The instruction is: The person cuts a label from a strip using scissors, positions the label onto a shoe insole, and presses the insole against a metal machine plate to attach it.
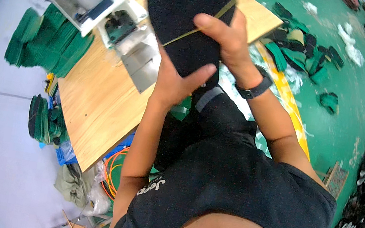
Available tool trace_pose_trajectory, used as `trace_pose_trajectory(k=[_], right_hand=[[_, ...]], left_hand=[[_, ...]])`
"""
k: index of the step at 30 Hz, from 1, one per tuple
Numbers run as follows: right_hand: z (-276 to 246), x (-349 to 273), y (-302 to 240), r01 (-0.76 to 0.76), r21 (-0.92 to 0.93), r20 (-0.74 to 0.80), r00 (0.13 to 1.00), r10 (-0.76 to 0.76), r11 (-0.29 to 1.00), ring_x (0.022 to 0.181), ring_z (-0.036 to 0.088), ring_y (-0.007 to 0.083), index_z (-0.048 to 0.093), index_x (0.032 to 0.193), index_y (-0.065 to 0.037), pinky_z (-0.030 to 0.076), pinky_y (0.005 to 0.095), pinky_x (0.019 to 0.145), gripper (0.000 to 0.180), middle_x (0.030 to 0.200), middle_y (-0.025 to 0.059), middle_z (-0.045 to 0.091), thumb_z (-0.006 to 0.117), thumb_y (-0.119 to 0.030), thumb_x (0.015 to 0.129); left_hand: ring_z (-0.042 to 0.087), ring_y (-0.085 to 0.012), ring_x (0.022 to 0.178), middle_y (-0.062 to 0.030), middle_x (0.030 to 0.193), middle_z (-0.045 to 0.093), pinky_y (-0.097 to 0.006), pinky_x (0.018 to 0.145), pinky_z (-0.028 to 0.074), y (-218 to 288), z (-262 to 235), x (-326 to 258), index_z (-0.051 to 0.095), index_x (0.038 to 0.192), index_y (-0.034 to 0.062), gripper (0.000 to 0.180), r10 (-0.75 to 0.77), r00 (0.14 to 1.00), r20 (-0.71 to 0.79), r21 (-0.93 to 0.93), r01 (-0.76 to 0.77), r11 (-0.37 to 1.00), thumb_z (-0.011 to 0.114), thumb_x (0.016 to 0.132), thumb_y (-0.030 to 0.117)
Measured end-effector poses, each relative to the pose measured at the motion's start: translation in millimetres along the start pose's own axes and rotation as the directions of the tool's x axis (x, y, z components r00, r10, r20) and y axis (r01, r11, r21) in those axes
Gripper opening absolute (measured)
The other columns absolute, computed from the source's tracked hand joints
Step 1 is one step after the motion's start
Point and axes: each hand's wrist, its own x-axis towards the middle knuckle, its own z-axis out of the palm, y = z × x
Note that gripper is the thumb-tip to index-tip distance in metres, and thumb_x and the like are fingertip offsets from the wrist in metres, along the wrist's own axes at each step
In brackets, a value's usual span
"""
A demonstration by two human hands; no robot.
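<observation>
A black, insole-shaped piece [190, 5] with a thin yellowish band across it is held up in front of me over the table's far side. I cannot tell whether it is one piece or a stack. My left hand [173, 81] grips its near left edge, thumb on the face and fingers hidden behind. My right hand [232, 43] is closed on its right edge, the thumb lying across the face near the band. A white machine [141, 57] with a metal plate stands on the wooden table [102, 106], just left of my hands.
Stacks of green insole-shaped pieces [50, 43] stand at the left, with another stack [43, 118] lower down. Loose green and black pieces [297, 51] lie on the green floor at right. Orange hoses [111, 169] and plastic bags [97, 198] are below the table's near edge.
</observation>
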Motion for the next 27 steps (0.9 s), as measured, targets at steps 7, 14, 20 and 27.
trace_pose_trajectory(k=[7,14,20,27], right_hand=[[-15,21,0,0.137,-0.141,-0.348,0.920,-0.178,0.981,0.074,0.055,0.0067,0.059,0.096,-0.003,0.045,0.0208,0.067,0.019,0.083,0.0003,0.060,0.060,-0.022,0.091],[-89,7,13,0.133,-0.345,-0.125,0.975,-0.185,0.929,0.064,0.053,0.0087,0.056,0.089,-0.004,0.042,0.0231,0.057,0.017,0.075,0.0015,0.057,0.063,-0.020,0.090],[-78,-73,-22,0.352,-0.629,0.543,0.837,0.068,0.693,0.084,0.060,0.0209,0.061,0.095,-0.002,0.047,0.0320,0.067,0.039,0.094,0.0139,0.061,0.077,-0.030,0.074],[-85,-78,29,-0.472,-0.216,-0.226,0.876,0.427,0.854,0.111,0.054,0.0226,0.030,0.138,0.006,0.044,0.0321,0.095,0.084,0.129,0.0187,0.050,0.073,-0.036,0.079]], left_hand=[[0.039,-0.0294,0.126,-0.0208,0.139,0.034,-0.039,0.107,0.033,1,29,6,0.009,0.147,-0.0019,0.110,-0.141,0.985,-0.101,-0.503,0.071,0.862,0.080,0.063,0.007],[0.057,-0.0292,0.108,-0.0207,0.123,0.050,-0.039,0.091,0.050,9,40,4,0.022,0.142,-0.0008,0.086,-0.211,0.977,-0.027,-0.743,0.122,0.658,0.068,0.069,-0.005],[0.057,-0.0256,0.103,-0.0180,0.117,0.052,-0.036,0.091,0.048,-7,31,19,0.022,0.141,0.0032,0.080,-0.173,0.984,-0.035,-0.743,0.090,0.664,0.067,0.075,0.003],[0.057,-0.0244,0.104,-0.0178,0.115,0.054,-0.032,0.087,0.048,2,54,17,0.019,0.137,0.0023,0.089,-0.172,0.984,0.045,-0.444,0.174,0.879,0.078,0.072,0.015]])
